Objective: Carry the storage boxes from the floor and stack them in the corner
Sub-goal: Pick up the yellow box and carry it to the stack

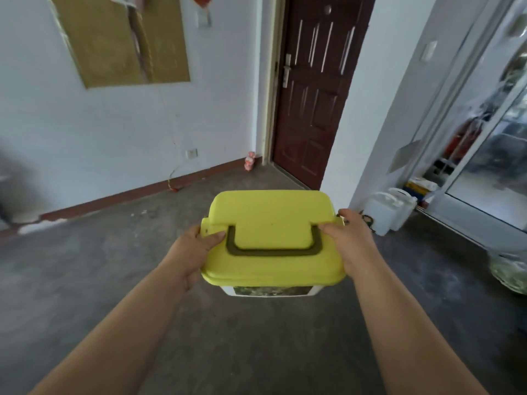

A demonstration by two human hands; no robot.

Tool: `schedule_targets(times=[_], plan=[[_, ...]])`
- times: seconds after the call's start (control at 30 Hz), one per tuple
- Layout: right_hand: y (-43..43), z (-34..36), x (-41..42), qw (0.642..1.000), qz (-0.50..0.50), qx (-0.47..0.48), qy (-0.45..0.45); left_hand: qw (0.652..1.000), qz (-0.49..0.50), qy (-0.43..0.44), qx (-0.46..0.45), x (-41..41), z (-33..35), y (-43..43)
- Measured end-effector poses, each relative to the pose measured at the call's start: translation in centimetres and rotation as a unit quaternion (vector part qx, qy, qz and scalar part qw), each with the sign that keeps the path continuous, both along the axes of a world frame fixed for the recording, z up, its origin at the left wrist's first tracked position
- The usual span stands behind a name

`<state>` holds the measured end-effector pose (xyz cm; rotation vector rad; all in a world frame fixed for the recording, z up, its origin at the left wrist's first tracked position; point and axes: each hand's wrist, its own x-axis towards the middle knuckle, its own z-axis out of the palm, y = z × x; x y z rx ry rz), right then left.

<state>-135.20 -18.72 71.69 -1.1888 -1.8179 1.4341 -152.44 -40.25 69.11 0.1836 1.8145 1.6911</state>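
Observation:
A storage box (272, 220) with a yellow-green lid, a dark folded handle and a white patterned body is held up above the floor in the middle of the view. My left hand (194, 252) grips its left side, thumb on the lid by the handle's end. On the other side, my right hand (352, 240) clasps the box the same way. Most of the box body is hidden under the lid. No other storage box shows.
A grey concrete floor (114, 280) stretches ahead to a white wall with a brown skirting. A dark brown door (313, 95) stands ahead. White plastic jugs (387, 209) sit by the wall at right, near a glass door (490, 155). A bag (510, 272) lies at the far right.

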Motion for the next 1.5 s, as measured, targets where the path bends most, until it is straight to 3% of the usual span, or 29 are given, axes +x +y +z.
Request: schedule_targets(times=[0.13,0.5,0.8,1.17,1.5], plan=[[-1.8,-0.1,-10.6,0.998,0.063,0.013,-0.011,0.996,0.070,0.039,-0.030,-8.1,0.4,-3.4],[-4.1,-2.1,-33.1,0.967,0.256,0.014,0.002,0.957,0.277,0.042,-0.070,-20.6,-1.0,-8.6],[-8.0,-1.0,-51.9,0.876,0.482,0.023,0.001,0.873,0.482,0.022,-0.074,-27.5,-0.5,-12.1],[-27.7,-4.1,-62.8,0.740,0.671,0.036,-0.030,0.766,0.641,-0.025,-0.042,-28.5,-2.7,-26.2],[-48.6,-2.9,-71.6,0.707,0.706,0.035,-0.032,0.737,0.675,-0.018,-0.040,-36.3,-1.5,-46.4]])
